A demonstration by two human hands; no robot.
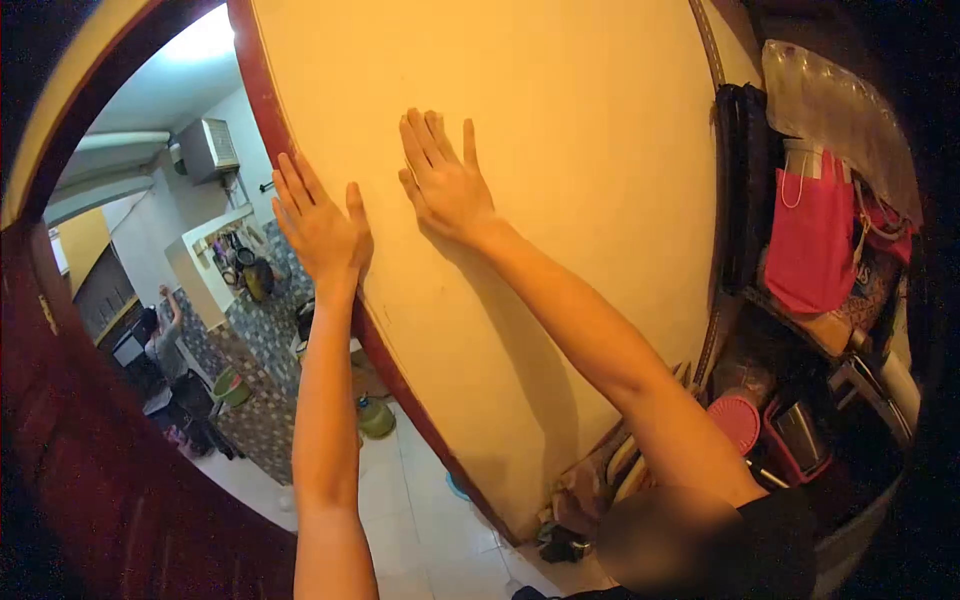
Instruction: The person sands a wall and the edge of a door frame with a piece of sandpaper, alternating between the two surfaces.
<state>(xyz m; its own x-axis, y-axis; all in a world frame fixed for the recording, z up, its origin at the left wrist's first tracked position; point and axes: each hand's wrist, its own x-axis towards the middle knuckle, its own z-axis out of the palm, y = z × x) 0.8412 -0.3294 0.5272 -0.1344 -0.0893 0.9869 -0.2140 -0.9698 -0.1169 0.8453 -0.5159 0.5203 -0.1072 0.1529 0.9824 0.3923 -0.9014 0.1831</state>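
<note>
Both my arms reach up and forward. My left hand (318, 222) lies flat with fingers together at the edge of a cream wall (560, 160), next to its dark red door frame (262, 100). My right hand (443, 180) presses palm-down on the same wall, a little higher and to the right, its fingers slightly spread. Neither hand holds anything.
A dark red door (90, 450) stands open at left. Through the doorway is a tiled kitchen where another person (165, 345) reaches up. A green jug (375, 417) sits on the white floor. Shelves at right hold a red bag (812, 235), plastic wrap and containers.
</note>
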